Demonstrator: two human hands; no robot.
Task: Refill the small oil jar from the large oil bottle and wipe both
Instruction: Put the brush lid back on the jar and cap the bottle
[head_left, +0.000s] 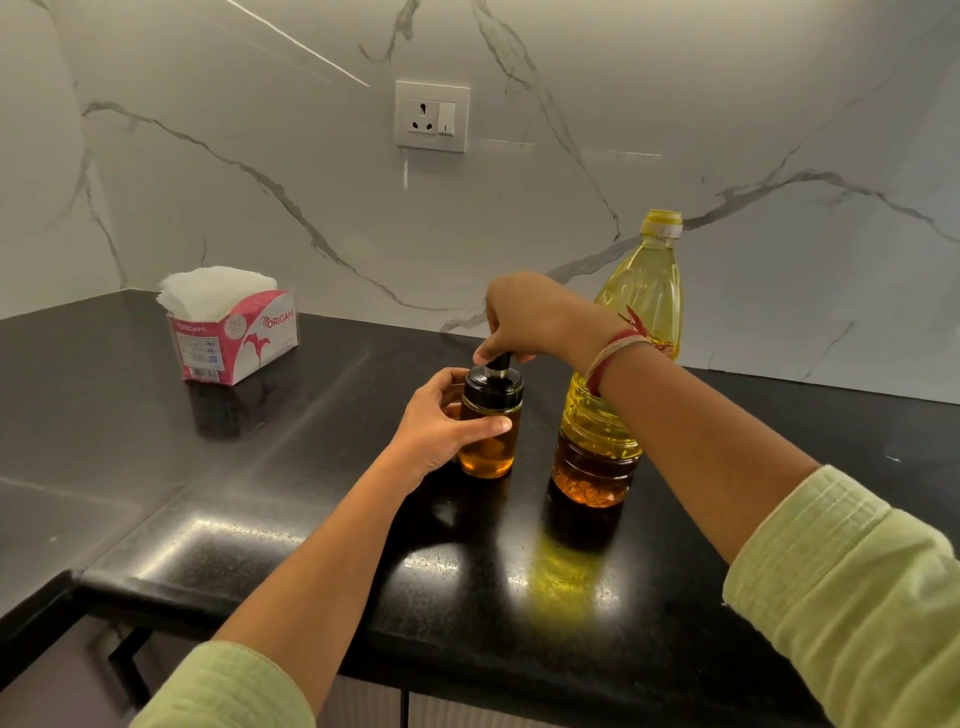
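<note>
Amber oil nearly fills the small oil jar (487, 441) on the counter (311, 467) beside the large oil bottle (608, 415), left hand (441, 423) wrapped round it, right hand (524, 322) pinching its lid knob (500, 365): refill likely done, wiping pending.

I am looking into a home kitchen: a black desk (260, 519) is running along a marble-veined wall (260, 182) with a socket (432, 116), carrying a large oil bottle (641, 291).

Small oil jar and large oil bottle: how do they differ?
The small oil jar is short with a black lid; the large oil bottle is tall. The left hand grips the jar, the right hand its lid; none holds the bottle. Both stand upright on the counter.
</note>
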